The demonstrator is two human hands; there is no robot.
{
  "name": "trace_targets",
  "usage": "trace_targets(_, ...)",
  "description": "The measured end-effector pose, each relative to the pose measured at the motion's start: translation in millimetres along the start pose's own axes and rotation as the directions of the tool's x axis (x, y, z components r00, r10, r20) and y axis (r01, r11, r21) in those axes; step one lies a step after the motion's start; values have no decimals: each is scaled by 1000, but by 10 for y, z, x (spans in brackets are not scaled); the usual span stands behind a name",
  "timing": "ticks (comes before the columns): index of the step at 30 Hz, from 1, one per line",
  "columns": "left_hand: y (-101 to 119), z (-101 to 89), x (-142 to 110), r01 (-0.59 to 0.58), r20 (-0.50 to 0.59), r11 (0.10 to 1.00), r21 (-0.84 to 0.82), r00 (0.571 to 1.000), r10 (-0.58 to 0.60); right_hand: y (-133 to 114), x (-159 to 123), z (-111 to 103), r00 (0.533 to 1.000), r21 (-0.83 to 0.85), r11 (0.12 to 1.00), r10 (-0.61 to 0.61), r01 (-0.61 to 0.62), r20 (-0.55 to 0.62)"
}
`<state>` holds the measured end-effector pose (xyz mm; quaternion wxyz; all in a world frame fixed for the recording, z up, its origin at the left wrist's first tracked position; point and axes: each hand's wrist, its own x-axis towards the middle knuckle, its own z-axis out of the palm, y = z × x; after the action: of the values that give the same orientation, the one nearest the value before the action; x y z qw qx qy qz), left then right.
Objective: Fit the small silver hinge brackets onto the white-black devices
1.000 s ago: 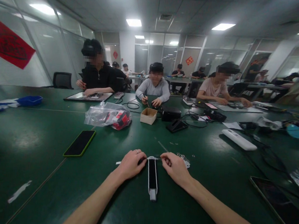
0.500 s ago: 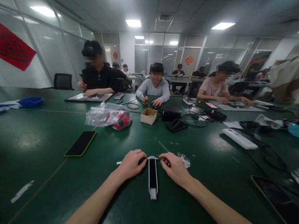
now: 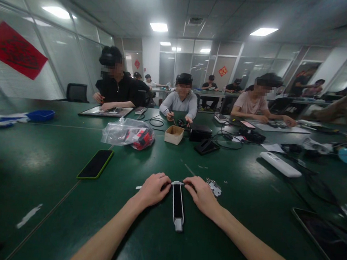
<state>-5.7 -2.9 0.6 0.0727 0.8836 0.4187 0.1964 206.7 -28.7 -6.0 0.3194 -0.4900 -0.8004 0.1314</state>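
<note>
A long, narrow piece with a black face and a white frame [image 3: 178, 204] lies on the green table between my hands. Its near end carries a light grey block [image 3: 178, 224], and a thin white crosspiece [image 3: 177, 183] spans its far end. Curled at the left tip of that crosspiece, the thumb and fingers of my left hand [image 3: 154, 188] are closed on it. My right hand [image 3: 202, 193] pinches the opposite tip from the right. Both fingertip contacts are partly hidden. Small silvery metal parts [image 3: 214, 187] lie in a heap just beyond my right hand.
A green-edged phone [image 3: 95, 164] lies left, and a larger phone [image 3: 325, 242] right. Farther off are a plastic bag with red parts [image 3: 139, 137], a small box [image 3: 174, 135], a black stand [image 3: 206, 146] and a white case [image 3: 280, 165]. Co-workers sit across the table.
My right fingers have moved slightly left, closer to the far end of the white-framed piece, and are less curled. My left hand stays put. The view has shifted slightly.
</note>
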Motion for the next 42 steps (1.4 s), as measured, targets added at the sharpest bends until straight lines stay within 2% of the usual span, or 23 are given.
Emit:
trace_targets(14, -5, 2, -13, -6, -4, 1000, 4, 1000, 6, -55, 4, 31, 999, 17, 999, 45, -44, -6)
trace_targets(25, 8, -5, -19, -11, -7, 1000, -5, 1000, 10, -63, 7, 47, 999, -21, 1000, -19, 19, -32)
trace_targets(42, 8, -9, -14, -5, 8, 1000, -15, 1000, 5, -44, 21, 90, 998, -41, 998, -46, 45, -39)
